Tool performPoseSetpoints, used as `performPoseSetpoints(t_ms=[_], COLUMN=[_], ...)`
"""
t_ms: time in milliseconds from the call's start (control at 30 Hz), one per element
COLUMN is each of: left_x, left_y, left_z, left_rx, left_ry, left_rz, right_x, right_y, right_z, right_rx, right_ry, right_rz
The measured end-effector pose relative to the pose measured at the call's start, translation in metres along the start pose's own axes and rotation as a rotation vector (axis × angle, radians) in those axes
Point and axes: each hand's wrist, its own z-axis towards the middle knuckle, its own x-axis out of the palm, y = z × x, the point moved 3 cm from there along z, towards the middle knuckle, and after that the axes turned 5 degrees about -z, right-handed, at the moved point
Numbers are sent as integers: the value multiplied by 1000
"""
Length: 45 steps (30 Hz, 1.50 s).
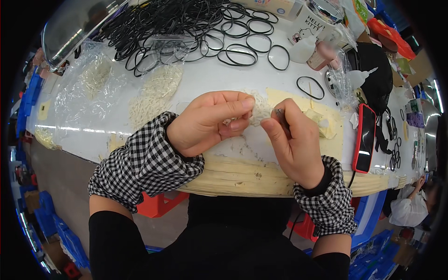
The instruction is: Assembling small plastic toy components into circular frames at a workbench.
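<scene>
My left hand (212, 119) is raised over the table's near edge, thumb and forefinger pinched together. Whatever sits between those fingertips is too small to make out. Close by on the right, my right hand (296, 137) curls with thumb and forefinger bent around a small dark grey thing (280, 112), mostly hidden by the fingers. Behind and between the hands lies a heap of small white pieces (262, 105). More such white pieces (147, 109) spill from a clear plastic bag (163, 79) beyond my left wrist.
Black rubber-like loops (163, 21) pile up at the back, with single loops (310, 87) nearer. A white cup (310, 23) and small bottles (322, 55) stand back right. A red-cased phone (364, 137) lies right. A red stool (161, 204) is under the table.
</scene>
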Motion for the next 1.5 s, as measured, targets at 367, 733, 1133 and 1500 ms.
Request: performPoseSetpoints(t_ms=[367, 733, 1133, 1500], left_x=[-6, -11, -1, 5], left_y=[-7, -5, 7, 4], left_z=[1, 0, -1, -1], left_rx=[147, 152, 93, 47], left_ry=[-234, -280, -67, 26], left_rz=[-304, 22, 92, -48], right_x=[14, 20, 10, 2], right_y=[-12, -8, -3, 6], right_z=[-2, 0, 2, 5], right_rx=[-53, -110, 92, -115], right_ry=[57, 46, -57, -24], right_rz=[-213, -264, 272, -1])
